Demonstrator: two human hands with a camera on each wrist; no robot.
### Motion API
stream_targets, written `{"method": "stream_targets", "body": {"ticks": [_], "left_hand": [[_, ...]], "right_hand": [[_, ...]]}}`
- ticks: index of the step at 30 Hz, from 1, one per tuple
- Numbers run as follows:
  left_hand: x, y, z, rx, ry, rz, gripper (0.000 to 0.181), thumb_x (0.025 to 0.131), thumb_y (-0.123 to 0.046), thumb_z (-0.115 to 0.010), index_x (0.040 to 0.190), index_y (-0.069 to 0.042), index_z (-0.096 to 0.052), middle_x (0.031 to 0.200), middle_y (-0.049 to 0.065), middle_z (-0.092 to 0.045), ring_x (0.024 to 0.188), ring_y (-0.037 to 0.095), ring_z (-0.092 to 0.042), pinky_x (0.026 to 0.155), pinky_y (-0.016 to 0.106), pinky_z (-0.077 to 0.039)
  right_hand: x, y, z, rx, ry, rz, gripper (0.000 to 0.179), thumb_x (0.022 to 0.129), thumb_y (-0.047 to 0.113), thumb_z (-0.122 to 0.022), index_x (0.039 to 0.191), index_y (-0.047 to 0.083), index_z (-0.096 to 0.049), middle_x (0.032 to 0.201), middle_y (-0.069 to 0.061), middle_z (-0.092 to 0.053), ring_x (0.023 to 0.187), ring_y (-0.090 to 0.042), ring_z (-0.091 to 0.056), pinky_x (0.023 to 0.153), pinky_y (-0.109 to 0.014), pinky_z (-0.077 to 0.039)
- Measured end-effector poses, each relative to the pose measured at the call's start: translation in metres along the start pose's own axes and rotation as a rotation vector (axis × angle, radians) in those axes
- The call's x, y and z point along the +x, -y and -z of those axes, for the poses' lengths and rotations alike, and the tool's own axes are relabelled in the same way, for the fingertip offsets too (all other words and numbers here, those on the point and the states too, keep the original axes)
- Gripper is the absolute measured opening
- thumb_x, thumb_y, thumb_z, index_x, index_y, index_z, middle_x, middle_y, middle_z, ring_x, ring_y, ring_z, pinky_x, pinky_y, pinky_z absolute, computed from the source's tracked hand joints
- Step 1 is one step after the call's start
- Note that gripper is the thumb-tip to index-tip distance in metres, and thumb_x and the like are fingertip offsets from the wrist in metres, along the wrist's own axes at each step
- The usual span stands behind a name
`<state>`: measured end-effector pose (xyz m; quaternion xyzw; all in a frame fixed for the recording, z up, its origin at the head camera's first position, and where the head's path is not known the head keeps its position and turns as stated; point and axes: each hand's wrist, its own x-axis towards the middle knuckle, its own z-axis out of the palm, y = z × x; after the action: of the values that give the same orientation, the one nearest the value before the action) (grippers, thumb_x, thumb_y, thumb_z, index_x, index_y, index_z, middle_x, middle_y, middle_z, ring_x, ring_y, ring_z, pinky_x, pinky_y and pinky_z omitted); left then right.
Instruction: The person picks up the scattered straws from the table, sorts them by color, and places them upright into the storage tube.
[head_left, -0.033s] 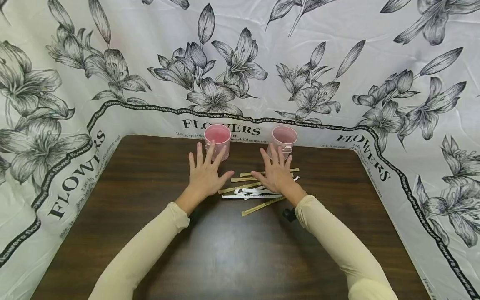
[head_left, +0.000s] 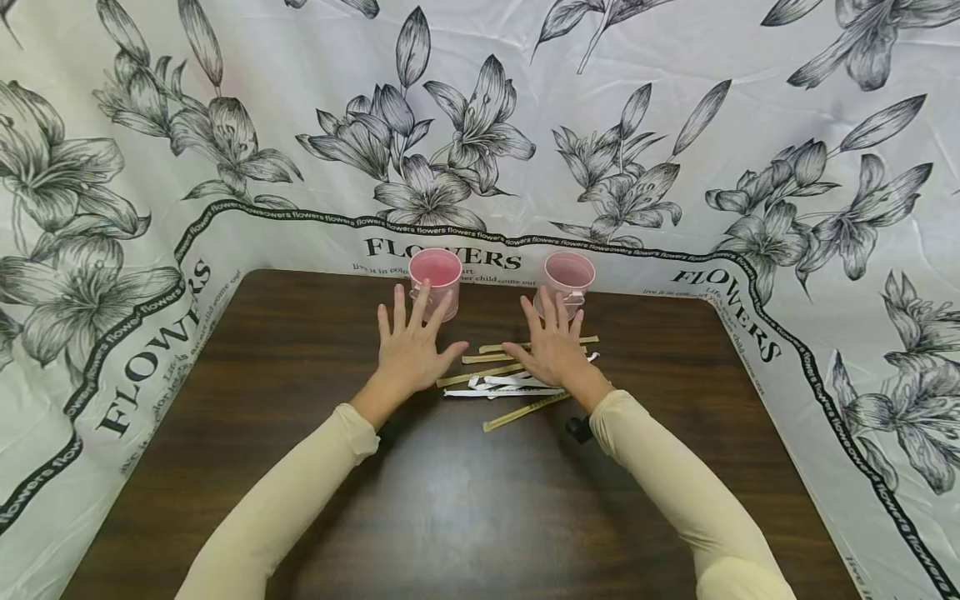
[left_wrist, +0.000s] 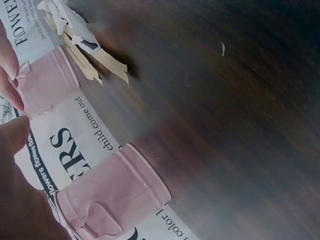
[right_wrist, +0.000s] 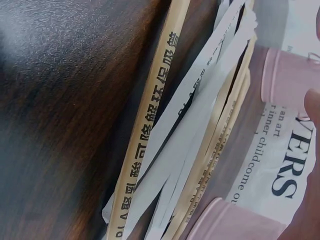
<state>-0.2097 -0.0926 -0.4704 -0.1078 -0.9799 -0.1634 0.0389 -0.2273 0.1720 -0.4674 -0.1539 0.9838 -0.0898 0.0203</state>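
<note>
**Empty-handed before a floral cloth (head_left: 270, 83) and a dark table (head_left: 465, 508)**

The white cloth, printed with black lilies and the word FLOWERS, hangs behind and beside the brown wood-grain table. My cream left sleeve (head_left: 277, 508) and right sleeve (head_left: 675, 492) reach forward from the near side. My left hand (head_left: 411, 354) and right hand (head_left: 553, 346) show their backs, fingers straight and fanned wide, thumbs toward each other; neither has hold of anything.

Beyond my fingertips, at the table's far edge, stand two upright pink mugs: a left mug (head_left: 442, 275) and a right mug (head_left: 570, 271), well apart. My fingers overlap both from the head view; I cannot tell whether they touch. Loose paper-wrapped sticks (head_left: 517, 382), some tan, some white, lie in a crossed pile between my hands and partly behind my right one. A small black object (head_left: 578, 429) shows beside my right cuff. The left wrist view catches a tiny pale shred (left_wrist: 223, 49) on the wood.
</note>
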Motion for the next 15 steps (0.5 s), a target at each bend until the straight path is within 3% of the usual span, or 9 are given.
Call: {"method": "stream_targets", "body": {"ticks": [10,15], "left_hand": [[0.0014,0.0017,0.0081,-0.005,-0.027,-0.004,0.087,0.094,-0.071,-0.049,0.164,-0.038,-0.009,0.174,0.002,0.007,0.158,0.04,0.018,0.123,0.07,0.004],[0.0022,0.0034,0.0083,-0.026,-0.048,-0.033,0.087,0.095,-0.068,-0.051,0.164,-0.038,-0.007,0.174,0.003,0.005,0.158,0.041,0.016,0.123,0.071,0.003]], "right_hand": [[-0.0009,-0.001,0.0039,0.041,-0.011,0.029,0.086,0.102,0.059,-0.049,0.165,0.018,-0.008,0.172,-0.016,0.005,0.159,-0.043,0.004,0.122,-0.074,0.0],[-0.0032,-0.0033,0.0022,0.054,-0.032,0.045,0.081,0.102,0.057,-0.049,0.164,0.016,-0.015,0.171,-0.018,-0.006,0.157,-0.042,-0.01,0.124,-0.068,-0.014]]}}
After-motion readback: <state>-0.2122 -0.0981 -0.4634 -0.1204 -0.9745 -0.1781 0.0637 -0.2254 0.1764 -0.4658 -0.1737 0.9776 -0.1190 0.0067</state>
